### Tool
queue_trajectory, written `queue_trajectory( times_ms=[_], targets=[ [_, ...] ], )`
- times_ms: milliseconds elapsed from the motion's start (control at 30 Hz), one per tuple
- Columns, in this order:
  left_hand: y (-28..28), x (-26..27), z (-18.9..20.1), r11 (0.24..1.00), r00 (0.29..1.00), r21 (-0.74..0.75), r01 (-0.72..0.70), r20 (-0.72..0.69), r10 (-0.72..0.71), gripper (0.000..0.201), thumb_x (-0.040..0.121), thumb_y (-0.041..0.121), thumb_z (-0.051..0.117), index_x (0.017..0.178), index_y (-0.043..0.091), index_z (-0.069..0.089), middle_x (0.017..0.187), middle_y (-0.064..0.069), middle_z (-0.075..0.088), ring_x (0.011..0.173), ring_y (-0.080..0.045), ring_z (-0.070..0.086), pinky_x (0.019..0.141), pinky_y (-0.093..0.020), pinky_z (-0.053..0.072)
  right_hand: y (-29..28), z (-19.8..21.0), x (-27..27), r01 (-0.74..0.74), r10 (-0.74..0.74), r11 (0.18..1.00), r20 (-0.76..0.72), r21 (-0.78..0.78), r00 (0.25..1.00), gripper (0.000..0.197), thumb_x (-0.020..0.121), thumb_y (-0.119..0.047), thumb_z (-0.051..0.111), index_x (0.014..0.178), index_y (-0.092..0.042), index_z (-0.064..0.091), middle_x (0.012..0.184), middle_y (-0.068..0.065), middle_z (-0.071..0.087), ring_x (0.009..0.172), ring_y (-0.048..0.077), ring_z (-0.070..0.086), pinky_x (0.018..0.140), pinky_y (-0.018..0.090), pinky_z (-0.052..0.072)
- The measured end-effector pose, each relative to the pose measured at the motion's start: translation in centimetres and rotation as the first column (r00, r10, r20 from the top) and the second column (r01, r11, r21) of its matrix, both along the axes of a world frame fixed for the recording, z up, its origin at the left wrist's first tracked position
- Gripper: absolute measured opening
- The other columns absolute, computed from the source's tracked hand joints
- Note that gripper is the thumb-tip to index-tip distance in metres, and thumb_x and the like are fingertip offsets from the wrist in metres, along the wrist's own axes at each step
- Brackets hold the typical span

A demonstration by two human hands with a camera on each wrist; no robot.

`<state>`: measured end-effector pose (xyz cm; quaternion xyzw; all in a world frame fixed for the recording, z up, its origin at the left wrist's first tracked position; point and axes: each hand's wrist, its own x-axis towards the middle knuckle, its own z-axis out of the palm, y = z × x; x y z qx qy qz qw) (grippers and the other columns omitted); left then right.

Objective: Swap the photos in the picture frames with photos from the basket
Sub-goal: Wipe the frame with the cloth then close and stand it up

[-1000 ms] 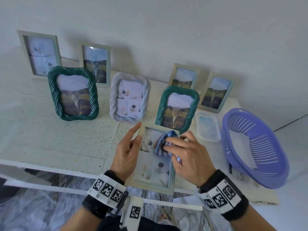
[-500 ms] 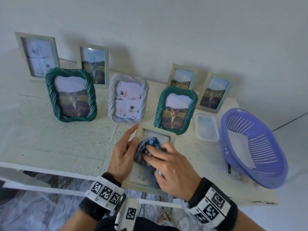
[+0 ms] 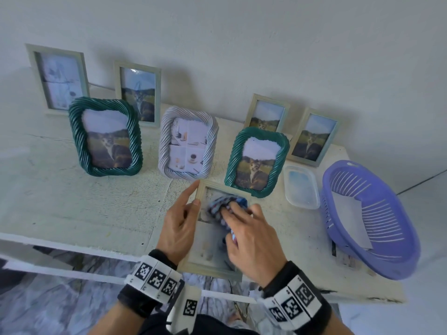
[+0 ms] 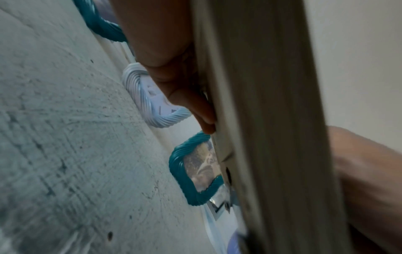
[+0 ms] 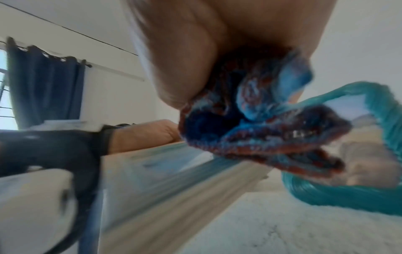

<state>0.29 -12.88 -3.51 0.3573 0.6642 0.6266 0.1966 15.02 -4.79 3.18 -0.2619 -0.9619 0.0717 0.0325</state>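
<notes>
Biggest worry here, I reckon, is the pale wooden frame (image 3: 212, 264) the person's working on: its near end hangs out past the front edge of the surface (image 3: 72, 206), and it's being rubbed with a bunched blue checked cloth (image 3: 226, 205), so a hard swipe toward the body could slide it off the edge. Pushing the other way could knock the green rope-style frame (image 3: 257, 162) standing just behind it, since the cloth is working right up near that top end. Pressing hard on the glass isn't great either. As for the hands: the left hand (image 3: 180, 226) grips the frame's left edge, thumb over the front rim and the index finger stretched up along the side to the top corner, other fingers tucked behind, which the left wrist view backs up. The right hand (image 3: 251, 238) sits palm-down over the glass with its fingers curled into the cloth, clearly holding it; the right wrist view is blurry but shows the wad clutched under the palm. The purple basket (image 3: 396, 257) sits off to the right on the surface with a white sheet (image 3: 348, 218) lying in it, presumably a photo face down, can't tell for sure.
</notes>
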Motion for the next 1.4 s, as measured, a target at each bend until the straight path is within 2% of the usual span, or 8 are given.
queue_trajectory(
  times_ms=[267, 400, 567, 667, 967, 1167, 1267, 1400],
  targets=[
    [0.2, -0.4, -0.7, 0.997, 0.993, 0.053, 0.055, 0.097, -0.060, 0.044, 0.098, 0.039, 0.045, 0.142, 0.038, 0.046, 0.061, -0.026, 0.045, 0.062, -0.022, 0.045, 0.059, -0.040, 0.044, 0.2, -0.2, 0.6, -0.175, 0.171, 0.982, -0.046, -0.077, 0.984, 0.047, 0.080, -0.020, 0.038, 0.121, -0.018, 0.062, 0.134, -0.005, 0.056, 0.087, 0.022, 0.045, 0.071, 0.026, 0.050],
    [0.4, 0.1, -0.5, 0.999, 0.997, 0.040, 0.025, 0.075, -0.027, 0.040, 0.102, 0.025, 0.044, 0.139, 0.039, 0.045, 0.056, -0.012, 0.035, 0.052, -0.017, 0.033, 0.051, -0.032, 0.031, 1.4, -0.1, -0.1, -0.100, 0.100, 0.995, -0.053, -0.006, 0.994, 0.048, 0.075, -0.009, 0.060, 0.124, -0.011, 0.060, 0.133, 0.004, 0.055, 0.093, 0.023, 0.042, 0.076, 0.033, 0.053],
    [0.6, -0.6, 0.9, 0.997, 0.994, 0.061, 0.053, 0.091, -0.058, 0.039, 0.103, 0.018, 0.044, 0.140, 0.028, 0.046, 0.061, -0.011, 0.060, 0.063, -0.011, 0.060, 0.060, -0.033, 0.053, -0.1, -0.2, 0.0, -0.179, 0.175, 0.982, -0.064, -0.066, 0.982, 0.051, 0.082, -0.010, 0.038, 0.130, -0.014, 0.055, 0.142, 0.001, 0.046, 0.097, 0.021, 0.038, 0.084, 0.027, 0.047],
    [0.6, -1.1, 0.8, 0.999, 0.996, 0.029, 0.021, 0.086, -0.024, 0.038, 0.102, 0.026, 0.043, 0.139, 0.032, 0.048, 0.050, -0.008, 0.041, 0.049, -0.013, 0.044, 0.043, -0.035, 0.043, -2.1, -0.4, 1.5, -0.294, 0.291, 0.951, -0.051, -0.099, 0.956, 0.048, 0.082, -0.015, 0.037, 0.124, -0.019, 0.059, 0.135, -0.005, 0.050, 0.098, 0.016, 0.037, 0.082, 0.018, 0.043],
    [0.7, -0.9, 0.4, 0.999, 0.986, -0.002, -0.041, 0.163, 0.040, 0.041, 0.103, 0.013, 0.043, 0.143, 0.022, 0.046, 0.057, -0.006, 0.030, 0.049, -0.014, 0.028, 0.046, -0.022, 0.026, 0.2, 0.4, 3.2, -0.254, 0.255, 0.967, -0.066, 0.017, 0.965, 0.033, 0.082, -0.012, 0.036, 0.083, -0.018, 0.069, 0.105, -0.007, 0.061, 0.079, 0.019, 0.046, 0.066, 0.029, 0.046],
    [0.7, 0.0, 0.7, 0.999, 0.985, 0.021, -0.041, 0.171, 0.037, 0.041, 0.102, 0.008, 0.043, 0.142, 0.019, 0.047, 0.054, 0.007, 0.025, 0.046, -0.006, 0.023, 0.043, -0.016, 0.021, -1.0, -0.3, 2.7, -0.293, 0.284, 0.952, -0.109, -0.083, 0.953, 0.031, 0.083, -0.013, 0.040, 0.088, -0.019, 0.070, 0.110, -0.010, 0.058, 0.086, 0.017, 0.044, 0.068, 0.028, 0.046],
    [0.7, -0.2, 1.3, 0.999, 0.981, 0.041, -0.024, 0.192, 0.016, 0.041, 0.101, 0.016, 0.045, 0.141, 0.023, 0.048, 0.078, 0.002, 0.050, 0.064, -0.006, 0.042, 0.057, -0.013, 0.036, -0.5, -0.3, 2.0, -0.285, 0.275, 0.951, -0.094, -0.118, 0.957, 0.040, 0.083, -0.014, 0.036, 0.103, -0.020, 0.070, 0.120, -0.008, 0.055, 0.090, 0.018, 0.043, 0.072, 0.029, 0.049],
    [1.0, 0.5, 1.8, 0.998, 0.963, 0.063, -0.008, 0.269, -0.009, 0.040, 0.101, 0.005, 0.045, 0.140, 0.012, 0.049, 0.129, -0.002, 0.062, 0.112, 0.002, 0.059, 0.099, -0.020, 0.046, 0.4, 0.7, 0.5, -0.219, 0.216, 0.973, -0.052, -0.070, 0.975, 0.048, 0.084, -0.016, 0.034, 0.123, -0.021, 0.061, 0.133, -0.002, 0.048, 0.096, 0.022, 0.046, 0.082, 0.029, 0.049]
  ],
)
